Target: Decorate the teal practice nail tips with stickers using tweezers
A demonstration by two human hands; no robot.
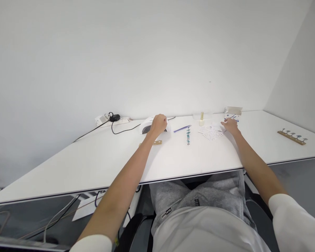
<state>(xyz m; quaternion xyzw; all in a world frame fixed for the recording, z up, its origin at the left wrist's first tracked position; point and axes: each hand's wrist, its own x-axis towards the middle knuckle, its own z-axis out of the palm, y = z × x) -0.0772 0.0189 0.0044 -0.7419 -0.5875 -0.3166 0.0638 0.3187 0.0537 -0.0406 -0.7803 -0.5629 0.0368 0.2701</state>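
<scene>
My left hand is curled into a fist over the right part of a white, arched nail lamp. What it holds, if anything, is hidden. Below, a wooden strip with pale round spots lies partly behind my left forearm. My right hand is low over the tabletop with its fingers reaching left, beside a white box with blue print. Just left of these fingers lie patterned sticker sheets. I see nothing gripped in this hand.
Between my hands are blue sticks, a row of turquoise gem-like pieces and a gold-capped bottle. A wooden stand with several small discs is at right. A black adapter and cables lie back left.
</scene>
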